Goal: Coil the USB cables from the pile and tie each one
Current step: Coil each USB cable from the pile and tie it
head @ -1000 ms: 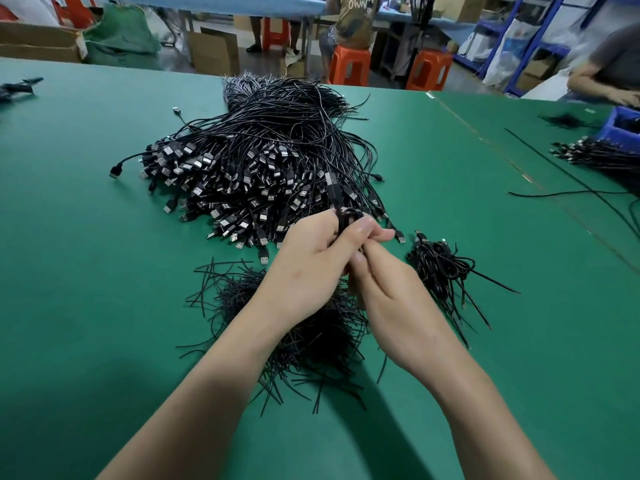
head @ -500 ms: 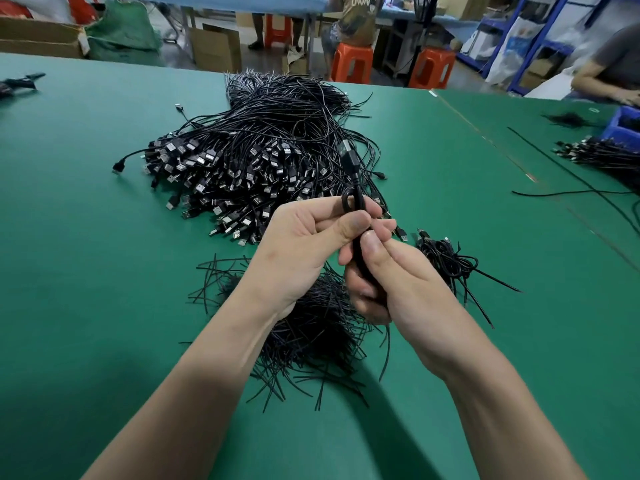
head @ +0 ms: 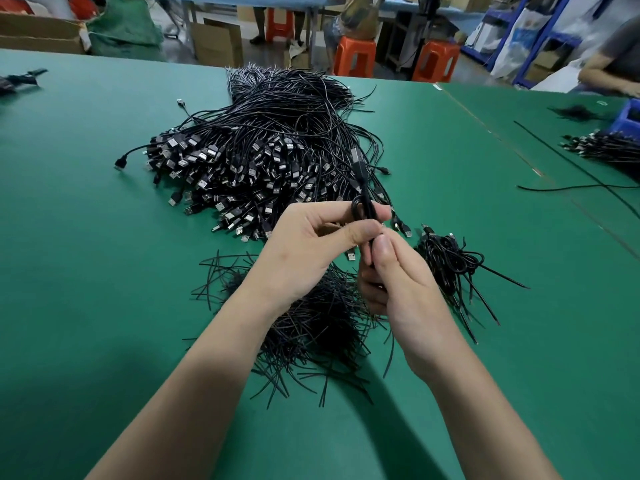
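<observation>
A big pile of black USB cables [head: 263,157] lies on the green table [head: 86,271], plugs fanned toward me. One black cable [head: 360,188] is folded into a narrow coil above the table. My left hand [head: 311,251] pinches its upper loops between thumb and fingers. My right hand [head: 398,282] grips the lower part of the same coil, thumb pointing up along it. Its USB plug sticks up above my hands. A heap of thin black twist ties [head: 311,327] lies under my wrists. A small heap of coiled, tied cables [head: 450,261] sits just right of my right hand.
More black cables [head: 602,150] and a blue bin [head: 628,116] lie at the far right, near another person's arm [head: 602,69]. A loose cable [head: 571,186] runs across the right side. Orange stools [head: 355,57] and cardboard boxes [head: 218,43] stand beyond the far edge.
The coil went from bunched low between my fingertips to held upright with its plug pointing up. My right hand shifted down to grip the coil's lower part.
</observation>
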